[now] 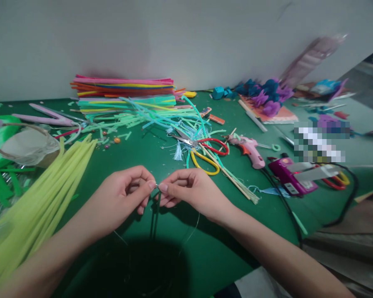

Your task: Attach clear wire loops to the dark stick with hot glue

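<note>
My left hand (129,188) is pinched closed at the front centre of the table, thumb against forefinger. Its fingertips nearly meet those of my right hand (186,188), which is pinched closed the same way. A tiny shiny bit shows between the two pinches, too small to make out fully. Thin clear thread (191,236) trails in a loose loop below both hands, over a dark shadow. Just beyond my right hand lie scissors (205,165) with one red and one yellow handle. A pale blue tassel (178,152) rests beside their blades.
Yellow-green pipe cleaners (46,207) lie at left, near my left forearm. Bundled coloured pipe cleaners (124,89) are stacked along the wall. To the right are a pink glue gun (250,153), a purple box-like device (292,178) and a black cable (354,194). A green table (124,155) carries everything.
</note>
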`<state>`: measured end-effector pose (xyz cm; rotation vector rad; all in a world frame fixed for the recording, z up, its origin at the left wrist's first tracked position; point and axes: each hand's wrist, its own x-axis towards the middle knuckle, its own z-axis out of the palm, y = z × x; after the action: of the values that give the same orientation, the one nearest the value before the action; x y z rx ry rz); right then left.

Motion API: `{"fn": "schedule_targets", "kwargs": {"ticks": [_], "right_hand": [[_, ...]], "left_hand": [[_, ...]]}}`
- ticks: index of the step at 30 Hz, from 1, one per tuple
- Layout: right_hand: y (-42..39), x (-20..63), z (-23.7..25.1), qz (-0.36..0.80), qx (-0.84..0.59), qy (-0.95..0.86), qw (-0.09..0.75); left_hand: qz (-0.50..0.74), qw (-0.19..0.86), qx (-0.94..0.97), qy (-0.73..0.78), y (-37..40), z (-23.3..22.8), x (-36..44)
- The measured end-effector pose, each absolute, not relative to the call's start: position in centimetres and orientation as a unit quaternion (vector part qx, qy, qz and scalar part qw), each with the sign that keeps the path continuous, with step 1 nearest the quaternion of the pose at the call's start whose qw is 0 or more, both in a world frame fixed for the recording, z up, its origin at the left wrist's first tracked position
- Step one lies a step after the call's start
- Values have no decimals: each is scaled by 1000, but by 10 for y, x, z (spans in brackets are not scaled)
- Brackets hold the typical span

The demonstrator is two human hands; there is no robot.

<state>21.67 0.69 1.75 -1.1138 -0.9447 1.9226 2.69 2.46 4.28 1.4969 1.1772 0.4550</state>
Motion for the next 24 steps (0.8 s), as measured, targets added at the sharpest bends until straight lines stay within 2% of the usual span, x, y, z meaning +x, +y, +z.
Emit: {"fn": "schedule_targets", "kwargs": {"ticks": [17, 24], "right_hand": [[9, 218, 16, 758, -428, -367, 329], [7, 218, 15, 716, -435, -418, 352]], "left_hand": [[174, 564, 626, 509, 26, 41, 23], [161, 569, 628, 506, 25, 42, 26]]}}
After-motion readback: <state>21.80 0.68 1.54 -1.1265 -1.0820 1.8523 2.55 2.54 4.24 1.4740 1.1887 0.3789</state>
